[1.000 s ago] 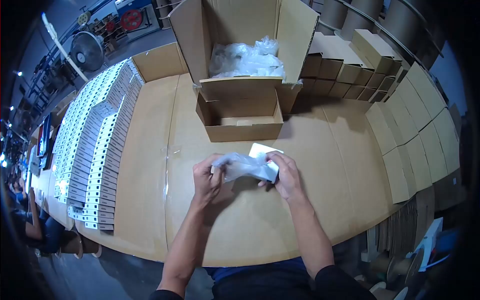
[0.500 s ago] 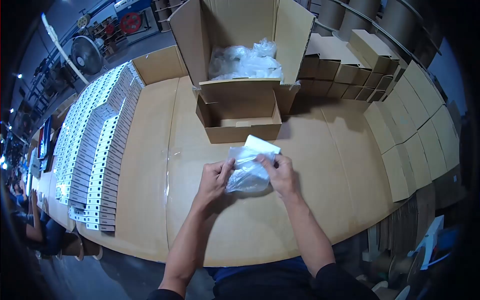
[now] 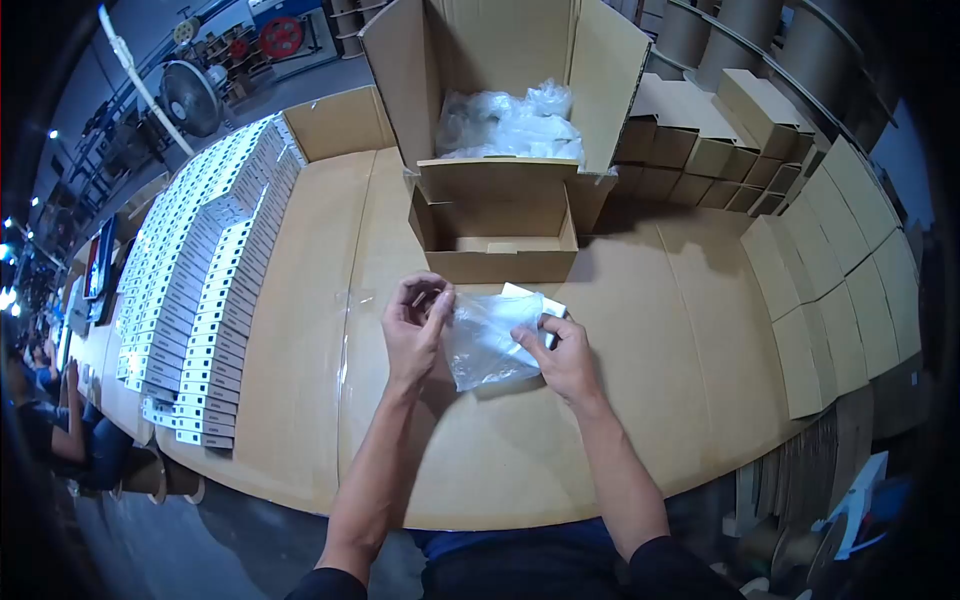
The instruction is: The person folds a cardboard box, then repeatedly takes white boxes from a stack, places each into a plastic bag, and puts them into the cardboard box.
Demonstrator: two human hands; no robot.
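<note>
Now plastic bag [image 3: 487,343] spans between both hands' grip.

clear plastic bag [image 3: 485,340] | crumpled, held above table | white flat box [image 3: 530,298] partly inside

a cardboard-covered worktable [image 3: 300,330] fills the view, with rows of white boxes [image 3: 200,270] along its left side and flat brown cartons [image 3: 840,260] stacked along its right. beyond it stand a fan [image 3: 193,97], a red reel [image 3: 281,35] and large cardboard drums [image 3: 760,30] on a grey floor. small bright lamps [image 3: 52,134] glow at far left.
</note>
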